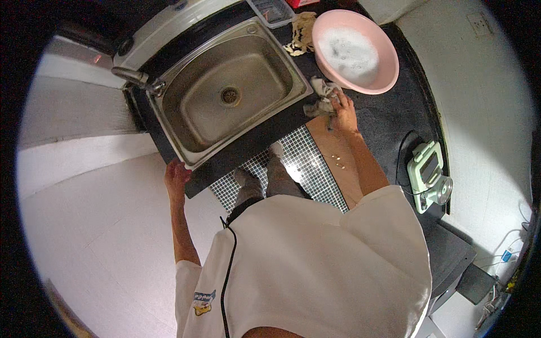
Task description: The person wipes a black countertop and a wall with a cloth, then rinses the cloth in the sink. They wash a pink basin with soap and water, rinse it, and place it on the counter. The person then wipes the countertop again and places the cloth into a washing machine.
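A crumpled greyish cloth (pixel 322 99) lies on the dark counter between the steel sink and a pink basin. My right hand (pixel 344 113) is closed on its right side. My left hand (pixel 176 172) rests at the near left corner of the stainless steel sink (pixel 236 80), by the counter's edge; nothing is plainly held in it. White suds fill the bottom of the pink plastic basin (pixel 386 63). In the sink, only the drain strainer (pixel 230 96) shows. A metal faucet (pixel 135 77) stands at the sink's left end.
Beyond the cloth lie a tan-and-black cloth (pixel 302 34) and a clear plastic container (pixel 272 12). A pale green appliance (pixel 427 175) with a cord stands on the right part of the counter (pixel 380 126). Walls border both sides.
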A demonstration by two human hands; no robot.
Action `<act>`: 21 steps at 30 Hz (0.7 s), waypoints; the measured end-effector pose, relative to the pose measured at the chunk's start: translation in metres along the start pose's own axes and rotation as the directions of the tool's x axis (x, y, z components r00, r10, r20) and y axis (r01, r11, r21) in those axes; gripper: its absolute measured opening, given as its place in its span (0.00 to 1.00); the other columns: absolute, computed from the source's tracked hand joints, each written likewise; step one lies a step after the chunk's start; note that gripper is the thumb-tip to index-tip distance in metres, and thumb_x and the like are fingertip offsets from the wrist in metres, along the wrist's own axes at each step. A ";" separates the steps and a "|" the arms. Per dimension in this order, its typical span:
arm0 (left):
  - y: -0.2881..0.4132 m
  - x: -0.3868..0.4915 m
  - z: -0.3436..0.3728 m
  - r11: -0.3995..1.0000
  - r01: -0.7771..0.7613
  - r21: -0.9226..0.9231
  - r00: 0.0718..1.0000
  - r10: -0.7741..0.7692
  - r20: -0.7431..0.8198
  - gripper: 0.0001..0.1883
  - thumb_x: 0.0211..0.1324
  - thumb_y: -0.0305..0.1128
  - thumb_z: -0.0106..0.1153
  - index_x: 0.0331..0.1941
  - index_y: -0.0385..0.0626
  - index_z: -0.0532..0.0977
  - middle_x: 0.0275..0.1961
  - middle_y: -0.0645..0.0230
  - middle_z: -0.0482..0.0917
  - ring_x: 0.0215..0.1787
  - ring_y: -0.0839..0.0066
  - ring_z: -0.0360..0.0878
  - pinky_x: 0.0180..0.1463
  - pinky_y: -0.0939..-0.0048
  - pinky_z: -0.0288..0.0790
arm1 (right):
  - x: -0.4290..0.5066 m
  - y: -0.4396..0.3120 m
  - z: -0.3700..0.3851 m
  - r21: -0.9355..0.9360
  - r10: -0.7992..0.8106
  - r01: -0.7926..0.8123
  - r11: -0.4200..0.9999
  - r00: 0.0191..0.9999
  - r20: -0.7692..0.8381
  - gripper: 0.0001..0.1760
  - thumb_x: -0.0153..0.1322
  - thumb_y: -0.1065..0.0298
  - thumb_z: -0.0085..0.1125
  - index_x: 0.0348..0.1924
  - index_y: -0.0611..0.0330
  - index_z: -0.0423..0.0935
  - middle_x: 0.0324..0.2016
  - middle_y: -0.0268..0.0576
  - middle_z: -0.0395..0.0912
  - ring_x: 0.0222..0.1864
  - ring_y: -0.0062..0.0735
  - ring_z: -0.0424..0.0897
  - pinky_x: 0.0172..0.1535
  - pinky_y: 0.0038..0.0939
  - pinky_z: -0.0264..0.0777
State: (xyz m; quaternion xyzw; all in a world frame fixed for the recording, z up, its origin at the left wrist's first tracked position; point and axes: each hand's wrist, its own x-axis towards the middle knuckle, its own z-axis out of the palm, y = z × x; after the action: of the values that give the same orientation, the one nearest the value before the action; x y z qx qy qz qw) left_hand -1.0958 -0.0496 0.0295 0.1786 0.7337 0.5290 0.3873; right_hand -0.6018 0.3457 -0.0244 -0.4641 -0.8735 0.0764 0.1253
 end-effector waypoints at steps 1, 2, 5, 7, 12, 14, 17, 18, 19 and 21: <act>0.013 0.010 0.009 0.999 -0.043 0.014 0.999 0.043 0.026 0.30 0.73 0.47 0.57 0.68 0.38 0.67 0.54 0.60 0.82 0.42 0.74 0.86 0.41 0.75 0.78 | -0.007 0.014 -0.003 0.001 -0.051 0.051 0.999 0.999 0.018 0.36 0.59 0.76 0.67 0.63 0.51 0.77 0.70 0.46 0.64 0.65 0.61 0.68 0.68 0.50 0.67; 0.020 0.037 0.018 1.000 -0.006 0.012 1.000 0.006 0.027 0.30 0.73 0.47 0.57 0.68 0.38 0.66 0.53 0.60 0.82 0.41 0.74 0.86 0.41 0.75 0.78 | -0.010 0.028 -0.002 0.036 0.034 -0.033 0.999 0.998 -0.045 0.32 0.63 0.77 0.65 0.62 0.52 0.78 0.70 0.45 0.65 0.66 0.59 0.68 0.68 0.49 0.67; 0.044 0.073 0.037 0.999 -0.033 0.003 0.999 0.033 0.039 0.30 0.73 0.46 0.56 0.68 0.38 0.65 0.51 0.60 0.83 0.39 0.74 0.86 0.39 0.76 0.77 | -0.025 0.093 -0.028 0.744 0.425 -0.277 0.608 0.905 -0.010 0.23 0.69 0.78 0.60 0.58 0.58 0.78 0.57 0.46 0.81 0.52 0.54 0.83 0.56 0.44 0.78; 0.054 0.104 0.047 1.000 0.017 -0.002 0.999 -0.017 0.040 0.28 0.72 0.45 0.58 0.66 0.39 0.67 0.50 0.59 0.84 0.38 0.74 0.86 0.37 0.73 0.79 | -0.050 0.144 -0.054 0.083 0.373 -0.363 0.928 0.911 -0.175 0.26 0.64 0.78 0.65 0.56 0.64 0.80 0.54 0.47 0.82 0.54 0.45 0.83 0.57 0.35 0.77; 0.067 0.172 0.061 0.995 0.101 0.019 0.995 -0.102 0.008 0.24 0.71 0.45 0.57 0.62 0.43 0.70 0.51 0.61 0.81 0.40 0.69 0.87 0.39 0.65 0.83 | -0.105 0.179 -0.023 -0.194 0.514 -0.547 0.814 0.835 -0.197 0.33 0.62 0.53 0.72 0.59 0.49 0.80 0.63 0.52 0.74 0.59 0.55 0.77 0.58 0.53 0.74; 0.068 0.200 0.064 0.972 0.201 -0.119 0.979 -0.204 -0.010 0.27 0.70 0.50 0.57 0.61 0.42 0.70 0.50 0.59 0.81 0.39 0.67 0.87 0.37 0.62 0.84 | -0.125 0.157 0.011 -0.473 0.413 -0.525 0.707 0.850 -0.326 0.38 0.67 0.36 0.56 0.64 0.48 0.78 0.68 0.52 0.68 0.59 0.61 0.75 0.52 0.56 0.72; 0.080 0.262 0.068 0.928 0.314 -0.201 0.949 -0.314 0.034 0.34 0.67 0.56 0.58 0.65 0.42 0.67 0.51 0.54 0.80 0.38 0.62 0.88 0.36 0.56 0.85 | -0.110 0.114 0.039 -0.401 0.333 -0.395 0.827 0.918 -0.217 0.31 0.70 0.49 0.57 0.62 0.53 0.78 0.66 0.53 0.70 0.59 0.54 0.76 0.55 0.54 0.73; 0.082 0.271 0.069 0.916 0.353 -0.192 0.935 -0.350 0.049 0.36 0.66 0.58 0.58 0.66 0.42 0.66 0.51 0.53 0.80 0.38 0.60 0.88 0.36 0.54 0.85 | -0.108 0.089 0.039 -0.353 0.338 -0.373 0.858 0.928 -0.157 0.29 0.71 0.53 0.57 0.62 0.55 0.78 0.66 0.54 0.71 0.60 0.52 0.77 0.56 0.53 0.73; 0.082 0.279 0.068 0.900 0.356 -0.253 0.931 -0.363 0.018 0.38 0.66 0.61 0.57 0.67 0.42 0.66 0.50 0.51 0.80 0.39 0.57 0.87 0.37 0.54 0.84 | -0.102 0.060 0.036 -0.307 0.352 -0.360 0.881 0.932 -0.083 0.26 0.72 0.57 0.57 0.61 0.57 0.78 0.65 0.54 0.71 0.60 0.50 0.77 0.57 0.52 0.74; 0.085 0.296 0.071 0.859 0.354 -0.370 0.920 -0.390 -0.025 0.41 0.66 0.65 0.55 0.68 0.42 0.64 0.50 0.47 0.80 0.41 0.52 0.87 0.38 0.52 0.84 | -0.059 0.004 0.027 0.362 0.427 -0.366 0.858 0.898 -0.105 0.24 0.65 0.73 0.62 0.56 0.63 0.80 0.60 0.52 0.76 0.62 0.50 0.76 0.63 0.43 0.73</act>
State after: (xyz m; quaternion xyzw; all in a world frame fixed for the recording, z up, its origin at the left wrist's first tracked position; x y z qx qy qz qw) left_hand -1.2428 0.2262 -0.0150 -0.0665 0.6636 0.5771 0.4713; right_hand -0.5743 0.2983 -0.0599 -0.6116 -0.7178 0.2043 0.2626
